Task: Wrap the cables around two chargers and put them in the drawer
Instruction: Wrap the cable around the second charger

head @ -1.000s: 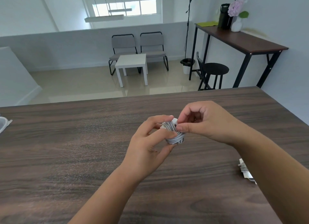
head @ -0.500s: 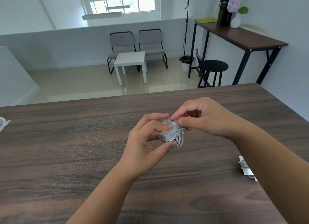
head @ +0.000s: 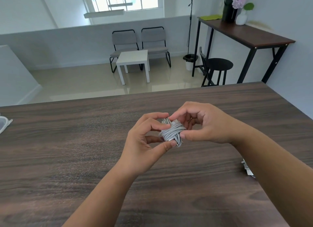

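A white charger (head: 171, 132) with its grey cable wound tightly round it is held above the dark wooden table (head: 67, 150), near the middle. My left hand (head: 145, 140) grips it between thumb and fingers from the left. My right hand (head: 201, 123) pinches it from the right, thumb low and fingers over the top. Metal plug prongs poke out at its lower edge. A second wrapped charger (head: 246, 168) lies on the table at the right, mostly hidden behind my right forearm. No drawer is in view.
A clear plastic container (head: 3, 125) pokes in at the table's left edge. Beyond the table's far edge the floor drops to a lower room with a white side table (head: 133, 60), two chairs, a stool and a tall desk.
Both hands have turned the charger bundle, so the cable windings now face me. My right thumb has come down to its lower right side. The view shifted slightly.
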The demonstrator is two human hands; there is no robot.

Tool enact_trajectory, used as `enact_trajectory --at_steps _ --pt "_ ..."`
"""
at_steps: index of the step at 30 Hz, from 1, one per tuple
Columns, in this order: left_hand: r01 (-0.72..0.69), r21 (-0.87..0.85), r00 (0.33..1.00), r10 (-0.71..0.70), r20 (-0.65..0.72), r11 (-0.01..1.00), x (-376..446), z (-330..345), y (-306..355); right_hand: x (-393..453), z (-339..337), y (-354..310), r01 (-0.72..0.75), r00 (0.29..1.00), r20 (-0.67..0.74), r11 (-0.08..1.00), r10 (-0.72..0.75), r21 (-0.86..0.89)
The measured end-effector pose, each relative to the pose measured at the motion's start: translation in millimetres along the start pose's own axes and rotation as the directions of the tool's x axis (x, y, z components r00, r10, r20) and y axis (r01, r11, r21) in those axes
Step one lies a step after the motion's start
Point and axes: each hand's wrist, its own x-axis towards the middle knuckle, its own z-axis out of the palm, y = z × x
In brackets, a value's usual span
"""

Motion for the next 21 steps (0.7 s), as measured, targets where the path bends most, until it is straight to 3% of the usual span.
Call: enact_trajectory --at_steps 7,11,15,21 --pt "0.104 -0.165 0.994 -0.096 0.055 0.981 -3.2 2.0 -2.5 0.2 3.1 -1.0 0.168 0.986 0.06 0.948 -0.158 -0.272" --pt "0.143 -0.156 0.988 -0.13 0.088 0.977 -3.0 0.3 -2.7 1.3 1.9 0.8 0.213 0.976 0.122 0.891 -0.179 -0.4" --pt "0.129 -0.124 0.989 -0.119 0.089 0.984 -2.2 -0.2 -1.9 -1.5 3.3 5.2 0.216 0.976 0.099 0.899 -0.192 -0.382" --pt "0.108 -0.131 0.992 -0.098 0.083 0.986 1.9 -0.8 0.1 -9.0 9.2 12.3 0.157 0.987 -0.016 0.981 -0.16 -0.116"
